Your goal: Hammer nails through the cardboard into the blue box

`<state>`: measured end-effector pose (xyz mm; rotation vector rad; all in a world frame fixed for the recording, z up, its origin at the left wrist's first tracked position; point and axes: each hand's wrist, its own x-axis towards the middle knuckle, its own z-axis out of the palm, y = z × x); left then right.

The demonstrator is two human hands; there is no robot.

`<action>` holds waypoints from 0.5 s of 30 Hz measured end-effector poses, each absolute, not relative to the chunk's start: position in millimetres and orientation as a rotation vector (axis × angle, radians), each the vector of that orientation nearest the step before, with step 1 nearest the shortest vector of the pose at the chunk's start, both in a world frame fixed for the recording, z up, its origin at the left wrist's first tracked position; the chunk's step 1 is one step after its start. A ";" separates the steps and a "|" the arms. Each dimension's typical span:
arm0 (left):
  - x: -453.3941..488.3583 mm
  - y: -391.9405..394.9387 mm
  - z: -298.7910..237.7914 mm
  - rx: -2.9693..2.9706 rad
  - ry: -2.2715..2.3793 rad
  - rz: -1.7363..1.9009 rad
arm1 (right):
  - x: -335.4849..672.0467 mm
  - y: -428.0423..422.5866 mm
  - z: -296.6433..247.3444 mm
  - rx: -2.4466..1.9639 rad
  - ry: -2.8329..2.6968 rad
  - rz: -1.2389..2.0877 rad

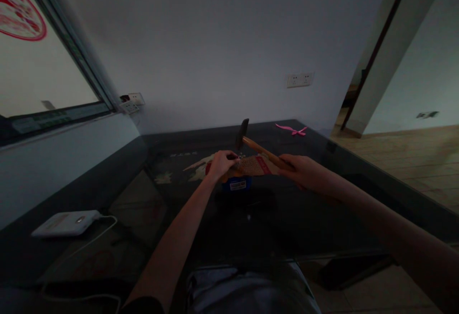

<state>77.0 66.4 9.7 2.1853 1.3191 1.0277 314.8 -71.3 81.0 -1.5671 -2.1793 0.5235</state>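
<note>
Wooden-handled hammer (264, 152) in right hand (301, 168), fingers wrapped round the handle, head up near the left fingers. Left hand (222, 163) curled at the cardboard (254, 165); can't tell what it pinches. Cardboard sits over blue box (236, 179) on black table (287, 223). Best: short, light, square taps, fingertips clear. White label (238, 185) on box, pale characters (184, 154) on table: unreadable.

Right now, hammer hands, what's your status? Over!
Right hand grips hammer. Left hand at brown-and-red piece by blue item, fingertip grip unclear. Pink strip lies apart, beyond the right hand.
</note>
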 end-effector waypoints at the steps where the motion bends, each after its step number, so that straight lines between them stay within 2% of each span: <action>1: 77.2 66.7 9.4 2.180 1.317 1.031 | 314.6 -71.9 81.5 -1.573 -2.178 0.518; 15: 75.8 74.4 3.2 2.187 1.343 1.014 | 312.0 -72.5 80.2 -1.569 -2.250 0.462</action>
